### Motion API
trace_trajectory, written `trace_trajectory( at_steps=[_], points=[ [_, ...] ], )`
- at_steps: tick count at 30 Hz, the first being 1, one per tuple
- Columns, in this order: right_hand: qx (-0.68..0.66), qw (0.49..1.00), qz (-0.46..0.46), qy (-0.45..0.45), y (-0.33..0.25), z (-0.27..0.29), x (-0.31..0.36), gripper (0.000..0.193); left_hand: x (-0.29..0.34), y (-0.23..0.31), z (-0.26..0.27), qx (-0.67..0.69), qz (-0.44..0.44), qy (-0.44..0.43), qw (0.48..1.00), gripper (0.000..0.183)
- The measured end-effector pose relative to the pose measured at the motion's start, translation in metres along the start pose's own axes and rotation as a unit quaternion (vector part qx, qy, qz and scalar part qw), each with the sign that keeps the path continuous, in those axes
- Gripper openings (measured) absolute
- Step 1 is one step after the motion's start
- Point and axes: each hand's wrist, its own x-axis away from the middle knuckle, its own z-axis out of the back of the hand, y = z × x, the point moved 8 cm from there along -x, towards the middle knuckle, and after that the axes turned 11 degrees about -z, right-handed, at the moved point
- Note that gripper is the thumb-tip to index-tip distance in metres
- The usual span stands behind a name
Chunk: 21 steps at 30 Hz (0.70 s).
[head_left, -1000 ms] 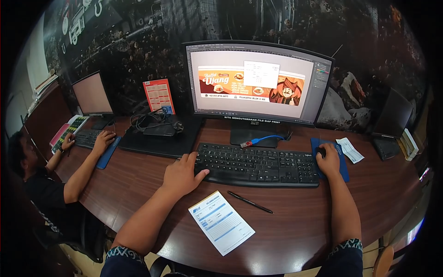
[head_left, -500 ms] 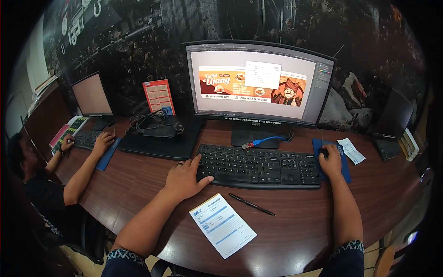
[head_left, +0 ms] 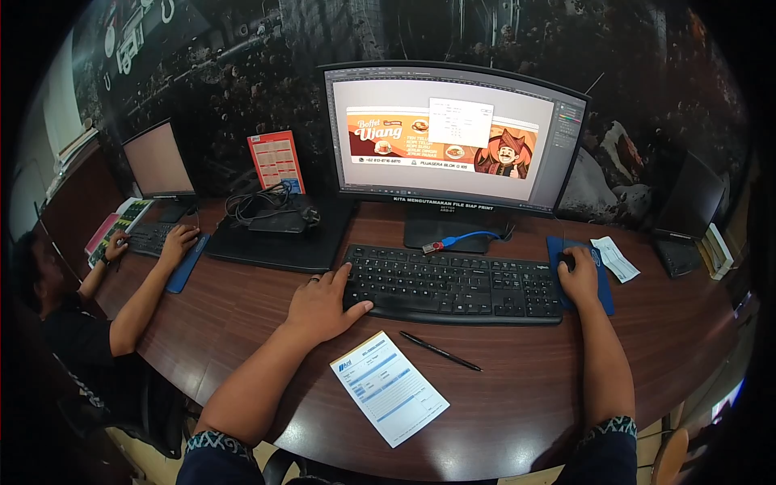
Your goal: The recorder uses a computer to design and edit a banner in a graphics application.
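Observation:
My left hand (head_left: 321, 304) rests at the left end of a black keyboard (head_left: 453, 284), fingers spread, with the thumb along its lower left corner. On the right, my right hand (head_left: 580, 279) is curled over a black mouse (head_left: 568, 262), which it largely covers. The mouse sits on a blue mouse pad (head_left: 602, 291). Behind the keyboard stands a curved monitor (head_left: 453, 182) showing a colourful food banner with a small white dialog window over it. Nearer me lie a printed form pad (head_left: 390, 390) and a black pen (head_left: 441, 351).
A blue cable with a red-ended plug (head_left: 462, 240) lies below the monitor. Left of it, a black flat case (head_left: 283, 257) carries coiled cables (head_left: 263, 208) beside a red calendar (head_left: 277, 162). A co-worker (head_left: 77, 323) types at the far left. A paper slip (head_left: 616, 259) lies right of the pad.
The whole view has shifted slightly, with the desk things sitting a little higher in the picture. Both hands keep their places on the keyboard and mouse.

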Motion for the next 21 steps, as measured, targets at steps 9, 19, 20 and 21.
trace_trajectory(
  at_steps=[9, 19, 20, 21],
  points=[
    [0.005, 1.000, -0.004, 0.009, 0.0025, 0.0006, -0.0009, 0.030, 0.0002, 0.0020, 0.0024, 0.008, 0.009, -0.011, 1.000, 0.090],
    [-0.006, 1.000, 0.003, 0.011, -0.0014, 0.0029, -0.0001, 0.028, 0.0012, 0.0031, 0.0040, 0.013, 0.006, -0.007, 1.000, 0.088],
    [-0.006, 1.000, 0.003, 0.011, -0.0017, 0.0028, -0.0005, 0.028, 0.0016, 0.0028, 0.0044, 0.013, 0.009, -0.009, 1.000, 0.088],
    [-0.008, 1.000, 0.002, 0.007, -0.0015, 0.0021, -0.0005, 0.029, 0.0023, 0.0025, 0.0046, 0.013, 0.009, -0.009, 1.000, 0.088]
  ],
)
